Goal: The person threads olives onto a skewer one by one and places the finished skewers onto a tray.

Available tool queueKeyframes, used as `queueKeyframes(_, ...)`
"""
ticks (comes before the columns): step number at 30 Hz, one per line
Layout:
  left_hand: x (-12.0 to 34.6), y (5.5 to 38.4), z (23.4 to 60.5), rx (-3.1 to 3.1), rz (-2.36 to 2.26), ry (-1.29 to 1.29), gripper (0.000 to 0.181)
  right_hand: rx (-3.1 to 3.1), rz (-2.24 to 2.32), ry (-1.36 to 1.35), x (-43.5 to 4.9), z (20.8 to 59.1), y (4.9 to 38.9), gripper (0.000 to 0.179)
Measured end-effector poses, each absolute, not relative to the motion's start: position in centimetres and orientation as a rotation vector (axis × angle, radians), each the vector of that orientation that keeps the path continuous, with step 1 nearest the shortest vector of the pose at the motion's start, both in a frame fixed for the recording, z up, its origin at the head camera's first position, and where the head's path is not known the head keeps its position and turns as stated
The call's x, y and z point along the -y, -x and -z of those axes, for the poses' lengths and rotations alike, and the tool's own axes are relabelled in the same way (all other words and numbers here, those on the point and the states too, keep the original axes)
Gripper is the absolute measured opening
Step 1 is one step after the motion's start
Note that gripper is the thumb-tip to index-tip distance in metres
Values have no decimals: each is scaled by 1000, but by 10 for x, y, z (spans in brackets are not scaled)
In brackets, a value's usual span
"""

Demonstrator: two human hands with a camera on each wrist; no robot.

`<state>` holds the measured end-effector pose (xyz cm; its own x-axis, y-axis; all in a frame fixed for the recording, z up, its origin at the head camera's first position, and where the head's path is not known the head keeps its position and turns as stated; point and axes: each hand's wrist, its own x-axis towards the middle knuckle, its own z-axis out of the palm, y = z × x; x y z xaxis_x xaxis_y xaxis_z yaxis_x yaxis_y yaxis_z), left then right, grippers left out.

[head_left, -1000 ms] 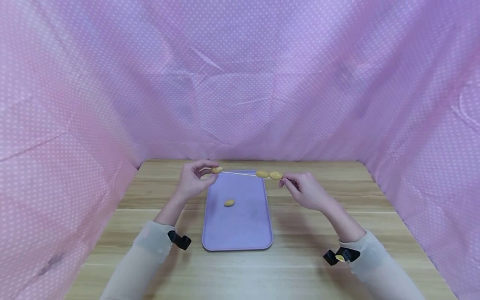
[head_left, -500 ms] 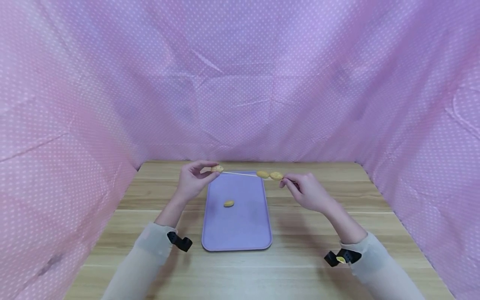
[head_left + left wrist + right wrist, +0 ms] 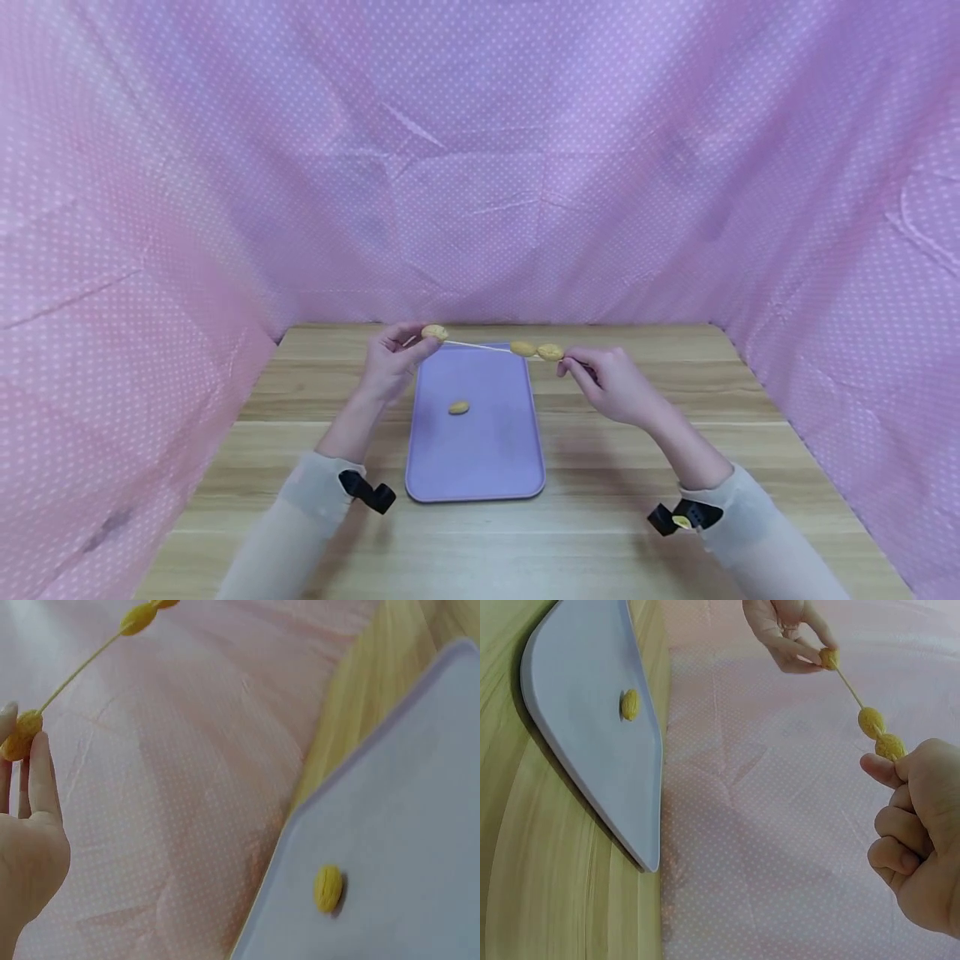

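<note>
A thin wooden skewer [image 3: 480, 346] is held level above the far end of a lilac tray [image 3: 480, 467]. My right hand [image 3: 573, 364] pinches its right end, right beside two yellow oval pieces [image 3: 522, 348] [image 3: 550, 352] threaded next to each other. My left hand [image 3: 411, 345] pinches a third yellow piece [image 3: 433, 332] at the skewer's left tip. The right wrist view shows that piece [image 3: 828, 658] between the left hand's [image 3: 787, 637] thumb and fingertips. A fourth yellow piece [image 3: 458, 407] lies loose on the tray, which the left wrist view shows from close by [image 3: 328, 888].
The tray lies on a wooden table [image 3: 675, 500]. Pink dotted cloth [image 3: 480, 167] walls the table in at the back and on both sides. Black wrist straps [image 3: 366, 492] [image 3: 678, 515] sit on both sleeves.
My left hand has risen slightly with the piece at the skewer's tip. The right hand and the two threaded pieces have hardly moved.
</note>
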<state>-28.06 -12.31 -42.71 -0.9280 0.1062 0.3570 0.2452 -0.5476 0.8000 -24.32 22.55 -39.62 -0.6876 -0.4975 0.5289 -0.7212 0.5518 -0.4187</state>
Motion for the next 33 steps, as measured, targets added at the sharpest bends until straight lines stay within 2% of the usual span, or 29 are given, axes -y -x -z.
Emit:
queueKeyframes(4, 117, 277, 426, 1302, 2763, 504, 24, 2417, -889, -991, -223, 396, 242, 24)
queueKeyframes(13, 104, 275, 424, 1080, 2956, 298, 16, 2396, -860, -996, -223, 394, 240, 22)
queueKeyframes(33, 100, 275, 426, 1011, 3067, 308, 19, 2380, -856, -1018, -215, 399, 245, 22)
